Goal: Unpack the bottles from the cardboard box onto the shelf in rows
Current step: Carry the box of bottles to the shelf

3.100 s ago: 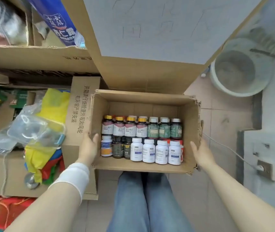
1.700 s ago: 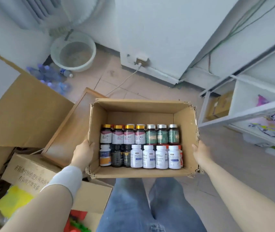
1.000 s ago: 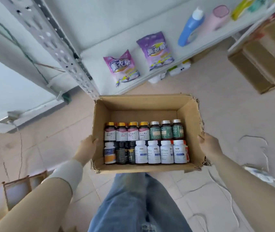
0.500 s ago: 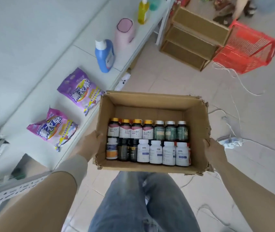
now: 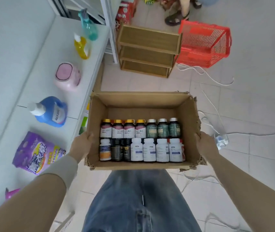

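- Gripping the cardboard box (image 5: 143, 101) by its side walls: left hand (image 5: 82, 144) at 9 o'clock, right hand (image 5: 204, 144) at 3 o'clock.
- bottles (image 5: 149, 149) stand in two rows inside, toward 6 o'clock.
- shelf (image 5: 24, 64) at the box's 10 o'clock.

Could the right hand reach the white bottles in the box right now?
Probably not yet. The box is open and nothing covers the white bottles, but the right hand and left hand each grip a side wall, holding it up in the air.

I saw matt cardboard box (image 5: 140, 100) with rough torn edges, glossy plastic bottles (image 5: 149, 149), red plastic basket (image 5: 203, 44) upper right.
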The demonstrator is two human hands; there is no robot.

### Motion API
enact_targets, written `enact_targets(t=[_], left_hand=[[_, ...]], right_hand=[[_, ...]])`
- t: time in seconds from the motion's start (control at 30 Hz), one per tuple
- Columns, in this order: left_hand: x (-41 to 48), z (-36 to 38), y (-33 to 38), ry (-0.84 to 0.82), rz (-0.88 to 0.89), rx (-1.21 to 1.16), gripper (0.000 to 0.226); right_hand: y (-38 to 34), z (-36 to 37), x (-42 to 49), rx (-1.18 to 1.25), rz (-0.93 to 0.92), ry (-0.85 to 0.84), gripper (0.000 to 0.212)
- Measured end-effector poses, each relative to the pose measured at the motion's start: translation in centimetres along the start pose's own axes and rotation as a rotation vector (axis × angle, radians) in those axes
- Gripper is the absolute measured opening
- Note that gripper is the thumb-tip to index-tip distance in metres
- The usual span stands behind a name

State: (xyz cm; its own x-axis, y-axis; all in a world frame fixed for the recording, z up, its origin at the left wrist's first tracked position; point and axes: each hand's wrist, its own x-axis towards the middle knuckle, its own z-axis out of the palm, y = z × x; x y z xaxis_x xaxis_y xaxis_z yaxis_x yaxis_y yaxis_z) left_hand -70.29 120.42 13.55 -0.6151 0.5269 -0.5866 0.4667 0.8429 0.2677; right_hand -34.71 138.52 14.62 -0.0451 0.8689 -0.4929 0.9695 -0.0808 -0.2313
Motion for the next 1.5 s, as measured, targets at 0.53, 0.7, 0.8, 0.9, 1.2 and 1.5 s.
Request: enact_targets(t=[0.53,0.7,0.8,0.9,1.2,1.5], left_hand=[[24.9,-10.9,21.9,-0.002,0.122,0.006,0.040],[32.7,-14.5,28.9,-0.012,0.143,0.059,0.041],[37.0,-15.5,32.7,-0.010,0.132,0.031,0.041],[41.6,-15.5,35.8,0.002,0.118,0.036,0.041],[54.8,-16.1,41.8,-0.044,0.035,0.062,0.042],[66.8,-13.9,44.4,-0.070,-0.003,0.128,0.041]], right_hand=[[-12.6,-11.7,25.3,0.110,0.177,0.009,0.036],[-16.5,-15.1,33.4,0.113,0.200,0.015,0.037],[-18.6,-16.3,38.7,0.113,0.211,0.008,0.037],[-20.5,-16.8,44.3,0.126,0.208,0.005,0.037],[-25.9,-16.8,58.8,0.113,0.211,-0.045,0.034],[-29.3,-12.0,69.3,0.081,0.287,-0.047,0.035]])
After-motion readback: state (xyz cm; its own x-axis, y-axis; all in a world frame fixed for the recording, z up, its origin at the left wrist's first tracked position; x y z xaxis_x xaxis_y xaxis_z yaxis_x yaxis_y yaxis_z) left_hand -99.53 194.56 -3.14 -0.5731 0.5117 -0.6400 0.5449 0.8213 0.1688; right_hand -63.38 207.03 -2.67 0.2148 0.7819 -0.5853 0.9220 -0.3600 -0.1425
